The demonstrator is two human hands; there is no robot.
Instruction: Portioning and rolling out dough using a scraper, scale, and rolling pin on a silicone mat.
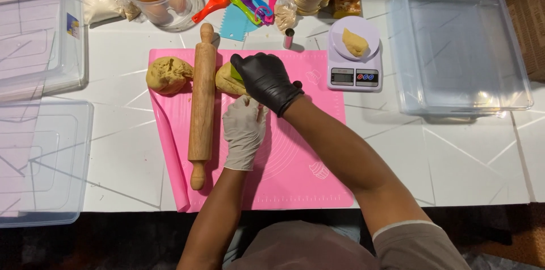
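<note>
Two dough lumps (168,74) sit near the pink mat's (295,179) back edge. The right hand (265,80) grips a green scraper (237,72) on one lump. The left hand (243,134) rests flat, open. One cut piece (355,42) is on the scale (355,68).

We see two gloved hands. The left hand (244,132) wears a thin, pale whitish disposable glove that ends at the wrist in a plain, slightly loose cuff and shows fine creases over the back of the hand. The right hand (267,80) wears a black disposable glove of the same kind, smooth and faintly glossy, also ending at the wrist. Both forearms are bare from glove cuff to elbow. At the right upper arm we note a short sleeve (417,244) in a muted grey-brown fabric, its hem edged with a lighter band. The same fabric covers the torso at the lower edge of the view.
</note>
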